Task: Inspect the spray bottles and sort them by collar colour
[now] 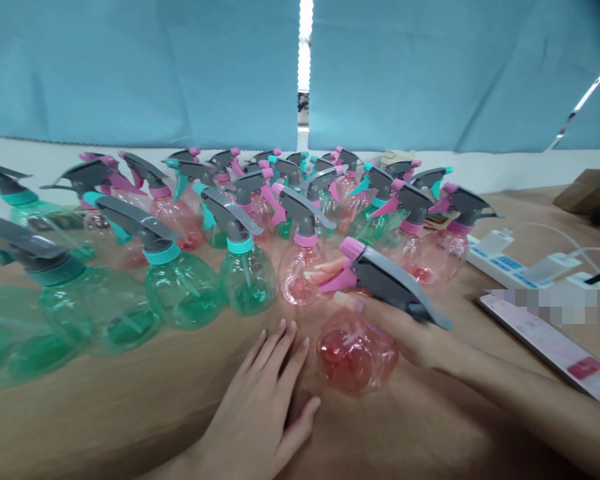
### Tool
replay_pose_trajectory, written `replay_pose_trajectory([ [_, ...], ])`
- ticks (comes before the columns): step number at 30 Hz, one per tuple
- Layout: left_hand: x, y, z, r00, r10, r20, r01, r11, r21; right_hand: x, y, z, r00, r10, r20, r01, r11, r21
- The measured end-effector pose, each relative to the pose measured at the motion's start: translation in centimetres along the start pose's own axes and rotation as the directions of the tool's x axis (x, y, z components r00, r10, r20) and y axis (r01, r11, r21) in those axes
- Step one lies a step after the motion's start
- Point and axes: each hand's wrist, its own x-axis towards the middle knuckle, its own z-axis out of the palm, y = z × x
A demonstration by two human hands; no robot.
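My right hand [380, 317] is wrapped round the neck of a pink spray bottle [356, 353] with a grey head and pink trigger; the bottle stands on the wooden table [130, 413] near the front. One finger reaches toward the trigger. My left hand [267, 390] lies flat on the table just left of that bottle, fingers stretched out, holding nothing.
Several pink and green spray bottles [245, 273] crowd the table behind and to the left. A white power strip [505, 263] with plugs and cables lies at the right, with a flat white and pink card [555, 347] in front of it. Blue curtains hang behind.
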Motion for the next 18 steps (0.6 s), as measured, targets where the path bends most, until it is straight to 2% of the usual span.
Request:
replay_pose_trajectory([
  [13, 0.22, -0.05, -0.22, 1.0, 0.001, 0.03, -0.001, 1.0, -0.026, -0.38, 0.32, -0.12, 0.993, 0.103, 0.051, -0.106, 0.992, 0.07],
  [18, 0.28, -0.02, -0.46, 0.999, -0.003, 0.052, 0.005, 0.999, -0.035, -0.48, 0.57, -0.13, 0.994, 0.081, 0.071, -0.09, 0.988, 0.126],
])
